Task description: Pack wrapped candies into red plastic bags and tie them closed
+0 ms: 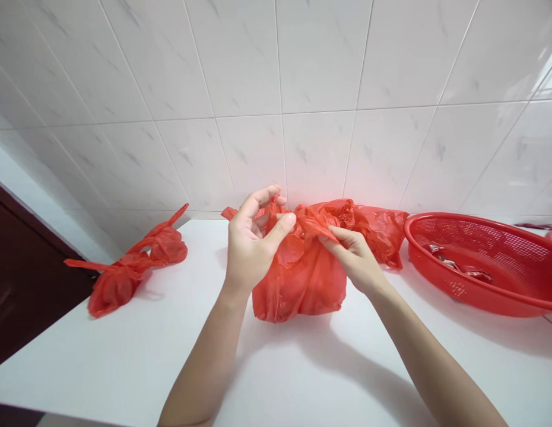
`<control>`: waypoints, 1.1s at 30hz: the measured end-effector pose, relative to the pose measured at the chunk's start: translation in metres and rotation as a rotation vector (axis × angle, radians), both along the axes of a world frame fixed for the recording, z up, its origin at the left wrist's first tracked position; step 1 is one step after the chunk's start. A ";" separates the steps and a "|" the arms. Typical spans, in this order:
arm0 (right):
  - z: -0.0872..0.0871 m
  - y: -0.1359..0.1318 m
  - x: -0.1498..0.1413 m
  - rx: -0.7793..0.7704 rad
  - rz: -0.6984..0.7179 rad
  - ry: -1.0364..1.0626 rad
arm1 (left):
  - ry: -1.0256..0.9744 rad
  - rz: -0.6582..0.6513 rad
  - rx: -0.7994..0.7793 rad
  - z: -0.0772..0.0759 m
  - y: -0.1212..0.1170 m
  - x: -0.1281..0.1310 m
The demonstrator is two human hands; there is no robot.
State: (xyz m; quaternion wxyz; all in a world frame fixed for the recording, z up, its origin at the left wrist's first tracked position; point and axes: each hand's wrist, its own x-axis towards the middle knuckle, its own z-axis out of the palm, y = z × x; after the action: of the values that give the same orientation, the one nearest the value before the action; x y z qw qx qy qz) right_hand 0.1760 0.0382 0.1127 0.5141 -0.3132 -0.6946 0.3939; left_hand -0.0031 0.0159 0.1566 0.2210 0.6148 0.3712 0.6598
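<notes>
Bag point(303, 293), red plastic: centre of frame, on counter point(124, 367), wider left to right; gathered top upward, between the hands. Left hand point(249, 255): at the top's left side, half open, fingers curled by an upright loop; firmness of hold cannot be told. Right hand point(358, 261): at the top's right side, thumb and fingers closed on a plastic fold. Neither hand clearly nearer.
</notes>
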 end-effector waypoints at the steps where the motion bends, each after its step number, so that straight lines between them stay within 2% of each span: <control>1: 0.000 0.001 0.002 -0.027 -0.005 0.027 | 0.014 0.006 0.009 0.001 0.000 -0.003; 10: 0.000 0.007 0.005 -0.154 0.084 0.268 | 0.205 -0.005 -0.003 0.006 -0.003 -0.018; 13: 0.003 0.009 0.006 -0.206 0.020 0.403 | 0.254 0.007 0.035 0.007 -0.003 -0.020; 18: 0.005 0.016 0.014 -0.293 -0.075 0.558 | 0.267 0.136 0.159 0.007 -0.001 -0.024; 21: 0.005 0.016 0.016 -0.324 -0.053 0.548 | 0.274 0.139 0.183 0.005 0.003 -0.023; 26: 0.003 0.007 0.005 -0.326 -0.011 0.456 | 0.321 -0.109 0.074 -0.004 0.008 -0.007; 29: 0.002 0.001 -0.001 -0.249 0.029 0.371 | 0.313 -0.085 -0.009 -0.009 0.009 0.004; 33: 0.005 -0.003 0.006 -0.172 0.112 0.144 | 0.274 -0.020 0.048 -0.012 0.009 0.011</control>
State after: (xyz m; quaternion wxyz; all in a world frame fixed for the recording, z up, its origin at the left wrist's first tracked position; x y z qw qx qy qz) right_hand 0.1821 0.0356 0.1173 0.5111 -0.2876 -0.6358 0.5018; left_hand 0.0074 0.0254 0.1450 0.1600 0.7081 0.3756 0.5761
